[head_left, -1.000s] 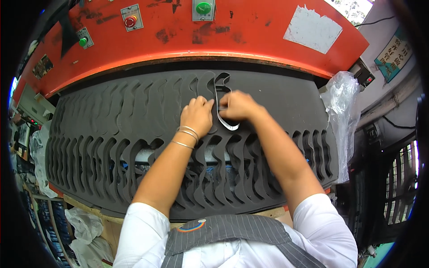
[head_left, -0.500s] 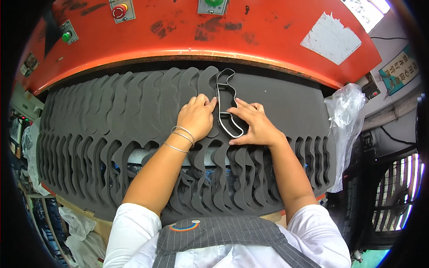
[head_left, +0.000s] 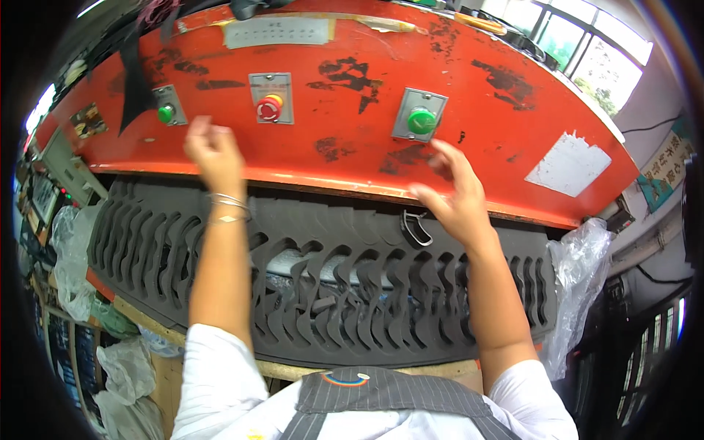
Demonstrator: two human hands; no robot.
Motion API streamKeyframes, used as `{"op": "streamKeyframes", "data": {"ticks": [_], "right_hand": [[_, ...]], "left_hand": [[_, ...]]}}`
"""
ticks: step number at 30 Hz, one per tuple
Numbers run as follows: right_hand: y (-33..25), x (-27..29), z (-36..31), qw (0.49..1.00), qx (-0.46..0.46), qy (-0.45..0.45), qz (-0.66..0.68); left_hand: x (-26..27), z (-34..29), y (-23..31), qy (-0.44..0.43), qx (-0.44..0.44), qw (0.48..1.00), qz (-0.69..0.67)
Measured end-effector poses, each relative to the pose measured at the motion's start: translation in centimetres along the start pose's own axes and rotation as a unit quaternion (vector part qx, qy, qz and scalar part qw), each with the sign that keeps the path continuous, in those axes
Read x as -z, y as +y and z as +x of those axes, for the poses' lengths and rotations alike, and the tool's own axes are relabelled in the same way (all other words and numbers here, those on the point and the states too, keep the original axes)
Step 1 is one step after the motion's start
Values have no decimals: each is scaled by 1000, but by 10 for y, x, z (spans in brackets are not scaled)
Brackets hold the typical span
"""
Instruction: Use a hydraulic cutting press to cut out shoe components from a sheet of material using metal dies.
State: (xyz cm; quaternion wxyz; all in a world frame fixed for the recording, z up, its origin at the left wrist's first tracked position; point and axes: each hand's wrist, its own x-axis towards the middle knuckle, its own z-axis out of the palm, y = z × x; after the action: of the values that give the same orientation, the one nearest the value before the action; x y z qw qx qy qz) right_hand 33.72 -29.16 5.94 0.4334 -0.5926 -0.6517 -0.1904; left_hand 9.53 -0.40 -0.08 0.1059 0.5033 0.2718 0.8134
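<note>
Both hands are raised in front of a red machine panel [head_left: 330, 103], and I see nothing held in either. My left hand [head_left: 216, 158], blurred by motion, has its fingers loosely bent and apart; it is between a green button [head_left: 166, 114] and a red mushroom button [head_left: 270, 108]. Just below a larger green button [head_left: 422, 121], my right hand [head_left: 462, 194] is open, thumb and fingers spread. A metal cutting die [head_left: 416, 229] lies on the dark grey foam sheet [head_left: 484, 233], its far part hidden beneath the panel's lower edge.
Rows of wavy cutouts run through the foam's near part [head_left: 352, 293], with loose scraps among them. Clear plastic sheeting [head_left: 579, 286] hangs at the right end, and more plastic bags [head_left: 73, 249] hang at the left. A wooden edge [head_left: 293, 370] shows under the foam.
My hands have left the cutting die and moved up to the panel, the left one also leftward. The view has tilted up, showing more of the panel; the die's far part is now hidden.
</note>
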Motion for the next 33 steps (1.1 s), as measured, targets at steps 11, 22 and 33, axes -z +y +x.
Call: {"op": "streamKeyframes", "data": {"ticks": [11,22,33], "right_hand": [[-35,-27,46,994,-6,110,-24],[-89,-61,-128,985,127,-85,82],[-87,53,-243,951,-75,-274,-126]], "left_hand": [[63,131,-32,3,-18,981,195],[108,-95,115,-450,19,890,-70],[179,-207,203,-761,-112,638,-37]]}}
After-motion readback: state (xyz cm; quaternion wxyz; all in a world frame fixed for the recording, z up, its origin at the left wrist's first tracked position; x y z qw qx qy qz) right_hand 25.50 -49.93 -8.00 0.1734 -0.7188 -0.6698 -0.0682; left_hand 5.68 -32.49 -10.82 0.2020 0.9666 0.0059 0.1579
